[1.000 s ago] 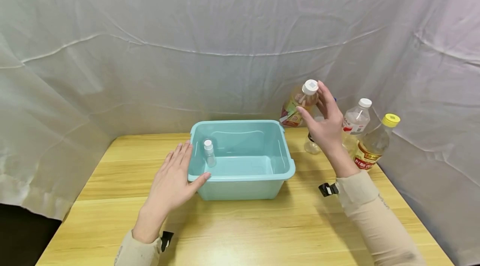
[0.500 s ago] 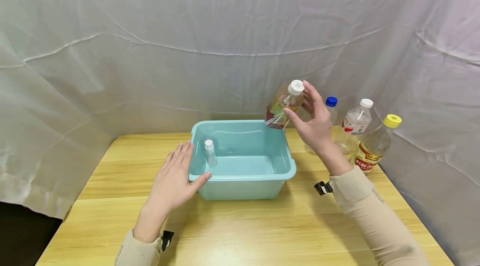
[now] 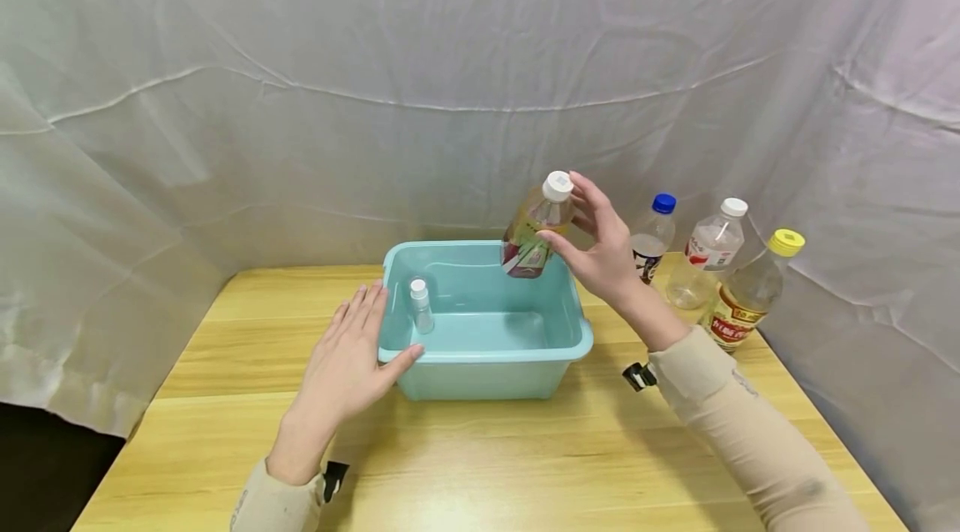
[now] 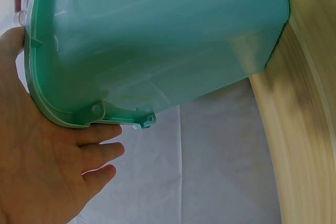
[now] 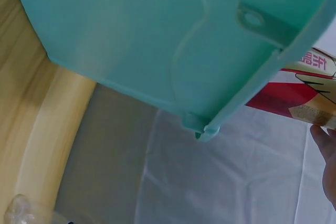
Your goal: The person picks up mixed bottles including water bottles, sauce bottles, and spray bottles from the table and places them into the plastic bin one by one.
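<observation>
A light blue plastic tub (image 3: 480, 380) stands on the wooden table. My left hand (image 3: 341, 357) rests on its left rim, fingers straight and thumb over the front corner; the left wrist view shows the palm against the rim (image 4: 31, 77). My right hand (image 3: 600, 248) grips a clear drink bottle (image 3: 528, 244) with a white cap and a green and red label. The bottle tilts, its base over the back right part of the tub. In the right wrist view its label (image 5: 283, 98) shows beyond the tub's rim. A small clear bottle (image 3: 421, 308) with a white cap stands inside the tub at the left.
Right of the tub stand a blue-capped bottle (image 3: 654, 233), a white-capped clear bottle (image 3: 708, 253) and a yellow-capped bottle (image 3: 742, 298) near the table's right edge. A grey cloth (image 3: 450, 82) hangs behind the table and along its sides.
My right hand has carried the drink bottle leftward and slightly down, from beside the tub to over its back right part. My left hand has stayed on the rim.
</observation>
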Demonstrator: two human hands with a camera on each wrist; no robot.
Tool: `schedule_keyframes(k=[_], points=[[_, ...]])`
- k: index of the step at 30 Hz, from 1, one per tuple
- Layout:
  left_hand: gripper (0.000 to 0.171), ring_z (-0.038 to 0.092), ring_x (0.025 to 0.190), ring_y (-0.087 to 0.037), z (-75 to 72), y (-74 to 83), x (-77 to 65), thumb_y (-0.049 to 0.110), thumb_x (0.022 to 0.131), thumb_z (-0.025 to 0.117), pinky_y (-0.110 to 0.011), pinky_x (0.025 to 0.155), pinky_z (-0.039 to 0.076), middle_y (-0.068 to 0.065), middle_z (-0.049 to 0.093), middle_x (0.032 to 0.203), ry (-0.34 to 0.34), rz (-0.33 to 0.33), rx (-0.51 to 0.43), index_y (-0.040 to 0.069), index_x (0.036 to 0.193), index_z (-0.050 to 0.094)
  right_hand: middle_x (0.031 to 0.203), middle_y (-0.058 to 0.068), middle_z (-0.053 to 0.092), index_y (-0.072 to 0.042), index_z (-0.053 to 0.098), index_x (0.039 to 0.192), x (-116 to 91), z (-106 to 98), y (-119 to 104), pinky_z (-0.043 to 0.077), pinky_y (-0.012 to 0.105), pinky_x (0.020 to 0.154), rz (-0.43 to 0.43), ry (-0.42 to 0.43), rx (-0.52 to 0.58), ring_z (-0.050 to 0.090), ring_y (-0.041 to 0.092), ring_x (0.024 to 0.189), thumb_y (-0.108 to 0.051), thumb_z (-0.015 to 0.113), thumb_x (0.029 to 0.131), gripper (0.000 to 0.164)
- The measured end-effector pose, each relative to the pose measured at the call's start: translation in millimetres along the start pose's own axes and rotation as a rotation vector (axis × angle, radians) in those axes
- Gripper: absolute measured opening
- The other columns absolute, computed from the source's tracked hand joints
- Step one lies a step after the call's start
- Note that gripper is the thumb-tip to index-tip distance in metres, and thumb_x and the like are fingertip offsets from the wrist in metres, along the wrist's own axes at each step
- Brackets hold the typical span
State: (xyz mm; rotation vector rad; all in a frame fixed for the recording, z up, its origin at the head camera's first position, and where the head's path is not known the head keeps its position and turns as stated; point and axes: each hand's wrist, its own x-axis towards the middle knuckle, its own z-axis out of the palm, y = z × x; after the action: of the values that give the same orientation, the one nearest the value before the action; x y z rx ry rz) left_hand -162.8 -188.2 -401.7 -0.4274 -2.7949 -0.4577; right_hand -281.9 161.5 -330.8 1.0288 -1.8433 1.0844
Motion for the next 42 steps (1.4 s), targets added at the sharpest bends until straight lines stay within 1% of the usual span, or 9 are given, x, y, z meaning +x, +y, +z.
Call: schedule_keyframes(k=[5,9,15,23,29,32,36,39,42], points=[[0.101,0.022,0.157,-0.039,0.1,0.6,-0.4,0.07,0.098,0.052,-0.054,0.128,0.019,-0.019,0.025,0.17,0.002,-0.001,0.0,-0.004,0.161,0.028,0.143,0.025,0.057,0.007,0.038,0.152,-0.1,8.1,-3.2,0.058,0.037,0.099,0.006,-0.092,0.011,0.064,0.04,0.124,0.011,0.086,0.077,0.089],[0.101,0.022,0.157,-0.039,-0.4,0.8,-0.3,0.07,0.098,0.052,-0.054,0.128,0.019,-0.02,0.026,0.169,0.0,-0.002,0.002,-0.004,0.161,0.028,0.143,0.024,0.057,0.007,0.039,0.152,0.1,16.2,-5.4,0.06,0.043,0.096,-0.009,-0.161,0.043,0.064,0.039,0.124,0.009,0.087,0.077,0.089],[0.101,0.023,0.157,-0.04,-0.4,0.6,-0.4,0.07,0.097,0.052,-0.055,0.128,0.019,-0.02,0.026,0.169,-0.003,-0.005,0.006,-0.004,0.161,0.028,0.145,0.021,0.056,0.005,0.038,0.152,1.3,29.0,-8.4,0.058,0.04,0.1,-0.009,-0.262,0.098,0.062,0.038,0.128,0.005,0.087,0.079,0.087],[0.101,0.022,0.157,-0.04,-0.4,0.9,-0.9,0.07,0.097,0.053,-0.055,0.128,0.019,-0.02,0.026,0.169,-0.002,-0.008,0.005,-0.004,0.161,0.028,0.141,0.021,0.057,0.002,0.04,0.149,-2.0,39.4,-10.2,0.06,0.045,0.096,0.043,-0.364,0.146,0.063,0.04,0.124,0.003,0.087,0.079,0.085],[0.101,0.022,0.157,-0.039,-0.2,1.3,-0.6,0.07,0.097,0.053,-0.054,0.128,0.02,-0.02,0.027,0.169,-0.001,-0.009,0.005,-0.004,0.161,0.028,0.141,0.018,0.057,0.002,0.039,0.149,-2.6,43.8,-9.3,0.06,0.044,0.096,0.053,-0.458,0.129,0.063,0.035,0.126,-0.003,0.088,0.083,0.083],[0.101,0.022,0.157,-0.039,0.1,1.2,-0.4,0.07,0.097,0.053,-0.054,0.128,0.019,-0.02,0.027,0.169,-0.006,-0.012,0.003,-0.004,0.162,0.028,0.139,0.016,0.058,0.0,0.039,0.149,-0.4,45.3,-9.6,0.06,0.043,0.097,0.071,-0.493,0.124,0.063,0.033,0.127,-0.007,0.087,0.085,0.081],[0.101,0.021,0.157,-0.039,0.3,0.9,0.1,0.071,0.097,0.052,-0.054,0.128,0.019,-0.019,0.026,0.17,-0.011,-0.014,0.004,-0.003,0.162,0.028,0.139,0.015,0.058,-0.001,0.038,0.149,4.8,47.6,-8.9,0.06,0.04,0.096,0.106,-0.545,0.149,0.063,0.033,0.128,-0.009,0.086,0.087,0.079],[0.101,0.021,0.157,-0.039,0.3,0.9,0.2,0.071,0.097,0.051,-0.054,0.128,0.019,-0.019,0.025,0.17,-0.013,-0.015,0.004,-0.003,0.162,0.027,0.14,0.014,0.057,-0.001,0.039,0.148,9.1,50.1,-7.4,0.061,0.037,0.094,0.142,-0.593,0.168,0.064,0.033,0.127,-0.01,0.086,0.086,0.078],[0.102,0.021,0.157,-0.039,0.4,0.9,0.1,0.071,0.097,0.051,-0.054,0.128,0.019,-0.019,0.025,0.17,-0.013,-0.016,0.003,-0.003,0.162,0.027,0.141,0.012,0.058,-0.003,0.04,0.147,14.2,53.7,-5.3,0.06,0.038,0.096,0.17,-0.643,0.17,0.065,0.03,0.126,-0.013,0.087,0.086,0.078]])
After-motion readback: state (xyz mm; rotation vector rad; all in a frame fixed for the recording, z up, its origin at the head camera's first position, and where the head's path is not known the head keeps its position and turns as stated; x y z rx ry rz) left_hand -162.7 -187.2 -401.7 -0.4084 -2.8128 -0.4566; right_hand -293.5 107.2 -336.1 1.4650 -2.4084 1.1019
